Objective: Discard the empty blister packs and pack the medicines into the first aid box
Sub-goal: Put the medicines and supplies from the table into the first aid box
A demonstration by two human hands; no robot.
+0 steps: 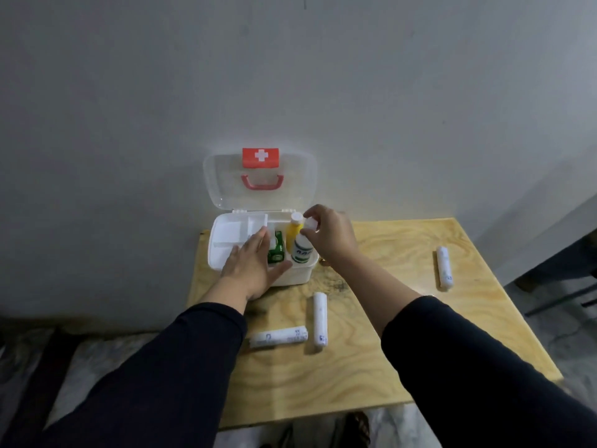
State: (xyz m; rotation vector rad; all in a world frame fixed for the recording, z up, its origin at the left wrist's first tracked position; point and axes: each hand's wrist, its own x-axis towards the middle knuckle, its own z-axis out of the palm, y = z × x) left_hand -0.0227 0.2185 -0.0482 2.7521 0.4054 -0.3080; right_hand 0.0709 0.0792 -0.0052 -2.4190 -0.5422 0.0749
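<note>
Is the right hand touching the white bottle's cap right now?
Touching. The head view shows the right hand with its fingertips pinching the cap of the white bottle, which stands in the first aid box.

yellow bottle (296,232), green carton (275,252), red handle (262,182)

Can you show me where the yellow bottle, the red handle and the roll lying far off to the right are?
yellow bottle (296,232): head view, on its yellow body.
red handle (262,183): head view, on its middle bar.
roll (443,268): head view, on its middle.
</note>
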